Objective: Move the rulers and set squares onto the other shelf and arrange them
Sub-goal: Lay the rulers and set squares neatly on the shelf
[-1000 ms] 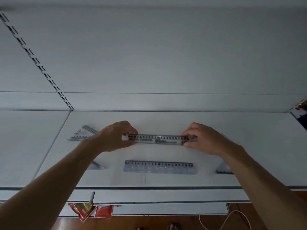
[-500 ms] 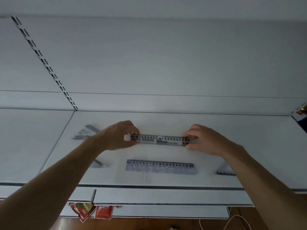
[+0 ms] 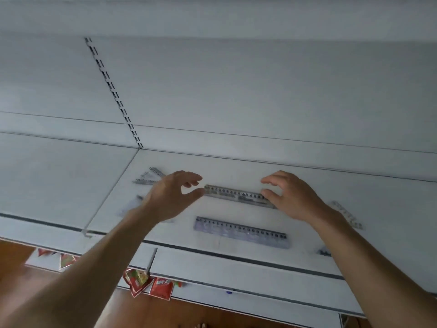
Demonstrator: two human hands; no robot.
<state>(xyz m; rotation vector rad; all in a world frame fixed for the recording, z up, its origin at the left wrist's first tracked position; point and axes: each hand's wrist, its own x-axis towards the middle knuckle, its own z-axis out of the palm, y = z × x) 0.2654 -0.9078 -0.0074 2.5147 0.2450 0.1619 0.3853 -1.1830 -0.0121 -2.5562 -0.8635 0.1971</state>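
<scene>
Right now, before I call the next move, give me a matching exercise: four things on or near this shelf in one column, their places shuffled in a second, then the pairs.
1. far ruler
2. near ruler
3. back-left set square
4. red packets

A. alone, nearest the front edge of the shelf
B. lower down, under the shelf front
C. between the left hand and right hand
D. beyond the left hand, towards the back

Pairs: 1-C, 2-A, 3-D, 4-B

Single head view, close above the white shelf (image 3: 354, 185), facing forward and down, tilted clockwise.
</scene>
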